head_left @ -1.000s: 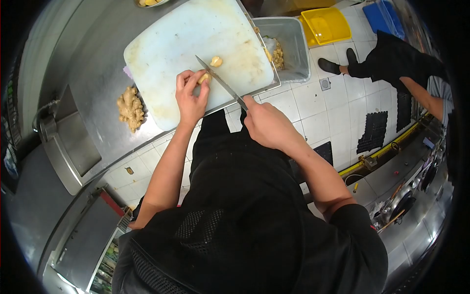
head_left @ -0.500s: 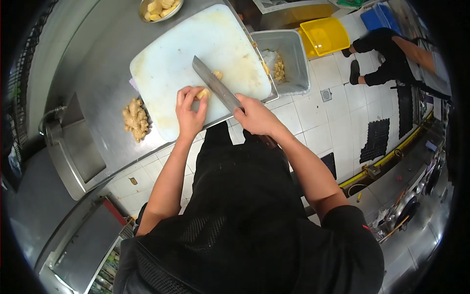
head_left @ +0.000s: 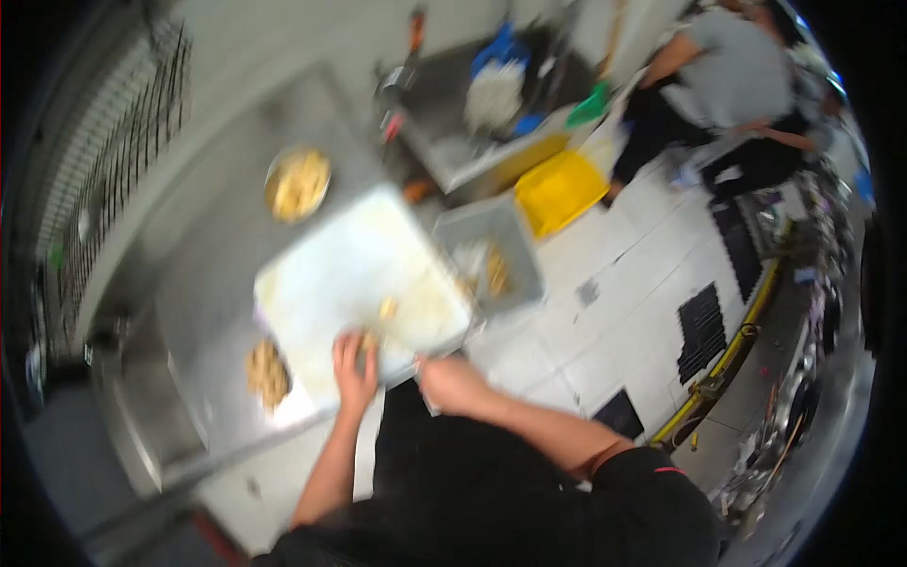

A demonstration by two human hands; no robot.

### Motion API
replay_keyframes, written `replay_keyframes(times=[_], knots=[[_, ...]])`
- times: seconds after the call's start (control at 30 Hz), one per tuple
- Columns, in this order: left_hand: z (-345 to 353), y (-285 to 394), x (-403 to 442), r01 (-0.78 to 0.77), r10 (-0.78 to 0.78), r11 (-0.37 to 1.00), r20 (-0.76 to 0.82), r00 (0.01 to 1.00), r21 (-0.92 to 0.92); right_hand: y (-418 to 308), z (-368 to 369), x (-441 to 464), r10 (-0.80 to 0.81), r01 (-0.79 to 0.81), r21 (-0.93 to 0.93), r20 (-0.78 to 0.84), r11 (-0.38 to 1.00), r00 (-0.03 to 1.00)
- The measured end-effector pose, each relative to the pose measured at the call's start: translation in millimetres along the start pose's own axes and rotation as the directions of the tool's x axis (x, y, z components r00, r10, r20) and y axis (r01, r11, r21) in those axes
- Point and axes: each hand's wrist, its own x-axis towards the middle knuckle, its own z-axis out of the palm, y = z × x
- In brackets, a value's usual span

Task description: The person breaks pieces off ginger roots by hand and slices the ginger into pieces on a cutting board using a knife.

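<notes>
Largest in our view is the metal counter, bearing the white cutting board, which lies aslant. Just beside the board's right edge stands the grey bin, holding a whitish mass and yellowish-brown scraps, with the yellow tub just beyond it. Past the board's upper left edge we see the round bowl, heaped with pale yellow chunks. Our right hand, at the board's near edge, has its fingers wrapped round the knife, whose blurred blade slants up and left over the board. Our left hand reaches over that same edge, thumb and fingers clamped on the peeled piece; blur hides which way its long axis runs. Left of the board, the knobbly ginger root rests on the counter, lengthwise down the view, lower end leaning right. Smallest is the loose piece, on the board just beyond our left fingertips.
</notes>
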Motion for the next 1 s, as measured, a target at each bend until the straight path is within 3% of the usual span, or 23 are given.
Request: replay_keyframes(times=[0.1,0.17,0.23,0.37,0.43,0.47,0.53,0.57,0.63,0.7,0.73,0.8,0.83,0.87,0.97,1.0], knots=[[-3,10,7,0.021,-0.024,0.995,-0.028,0.999,-0.101,4,-13,10,0.01,-0.03,0.219,0.093,0.975,0.996],[4,9,10,0.104,-0.114,0.978,-0.041,0.993,-0.183,34,16,22,-0.121,0.149,0.285,-0.113,0.947,0.986],[-3,18,20,0.225,-0.223,0.953,0.036,0.974,-0.201,28,-11,21,0.023,-0.102,0.516,0.157,0.851,0.987],[11,-1,27,0.12,-0.123,0.985,-0.014,0.992,-0.125,47,-17,13,0.112,-0.127,0.627,0.063,0.769,0.992],[7,7,28,0.289,-0.283,0.947,0.062,0.957,-0.14,55,-25,4,0.263,-0.16,0.666,-0.056,0.728,0.963],[4,11,26,0.289,-0.284,0.947,0.059,0.957,-0.14,63,-25,2,0.261,-0.158,0.665,-0.057,0.73,0.964],[-1,22,23,0.098,-0.096,0.994,-0.034,0.995,0.057,88,-21,5,0.27,-0.062,0.507,-0.346,0.859,0.899],[-2,22,22,0.108,-0.106,0.993,-0.035,0.994,0.057,97,-18,4,0.249,-0.036,0.411,-0.477,0.911,0.843],[-6,14,18,-0.005,0.011,0.994,0.052,0.999,-0.111,97,-34,-1,0.308,-0.121,0.389,-0.465,0.913,0.83],[-5,6,13,-0.055,0.058,0.998,0.09,0.994,-0.035,94,-39,-3,0.293,-0.116,0.334,-0.547,0.935,0.784],[-7,8,15,0.009,-0.003,0.999,0.154,0.988,-0.035,86,-49,-10,0.221,-0.033,0.318,-0.579,0.948,0.785],[-1,10,13,-0.017,0.017,1.0,0.071,0.997,-0.007,73,-59,-15,0.09,0.088,0.27,-0.581,0.959,0.809],[-5,18,11,0.051,-0.051,0.999,0.101,0.994,-0.004,60,-63,-17,0.101,0.088,0.319,-0.531,0.944,0.842],[-8,29,12,0.088,-0.083,0.994,0.074,0.994,-0.066,42,-71,-21,0.094,0.031,0.247,-0.478,0.969,0.873],[-10,45,9,0.21,-0.197,0.944,0.077,0.977,-0.253,14,-70,-9,0.052,0.092,0.32,-0.413,0.943,0.909],[-11,43,6,0.233,-0.219,0.94,0.083,0.972,-0.251,16,-66,-7,0.04,0.026,0.228,-0.282,0.973,0.959]])
